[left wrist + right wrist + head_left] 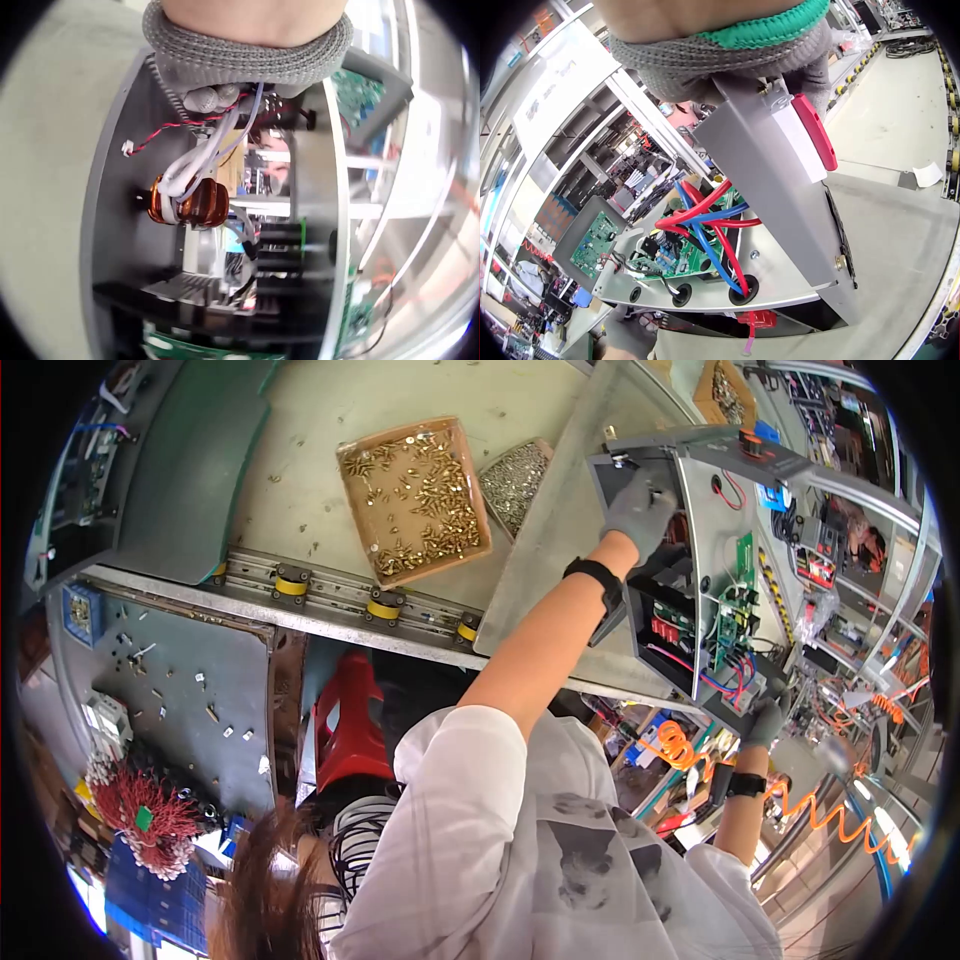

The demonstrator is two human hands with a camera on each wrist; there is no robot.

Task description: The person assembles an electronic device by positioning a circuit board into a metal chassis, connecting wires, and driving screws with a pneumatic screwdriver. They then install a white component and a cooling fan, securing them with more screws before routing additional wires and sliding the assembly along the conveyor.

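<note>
A grey metal chassis [690, 560] stands tilted on the bench, a metal divider [319, 202] along its inside. My grey-gloved left hand [640, 515] reaches into its far end with fingers curled. From a copper coil [195, 202], white and purple wires [214, 142] run up into that hand, which holds them; its palm is hidden by the cuff. A thin red wire with a white plug [129, 148] hangs beside it. My gloved right hand [768, 720] grips the near end of the chassis at a grey panel [769, 172], close to a red part [815, 131]. Red and blue cables [712, 225] run below.
A cardboard tray of brass screws [415, 500] lies on the bench beside a box of small silver parts [515, 485]. Yellow rollers [290, 585] line the bench edge. A coiled orange air hose [680, 745] hangs near my right arm. A green circuit board [745, 560] sits on the chassis side.
</note>
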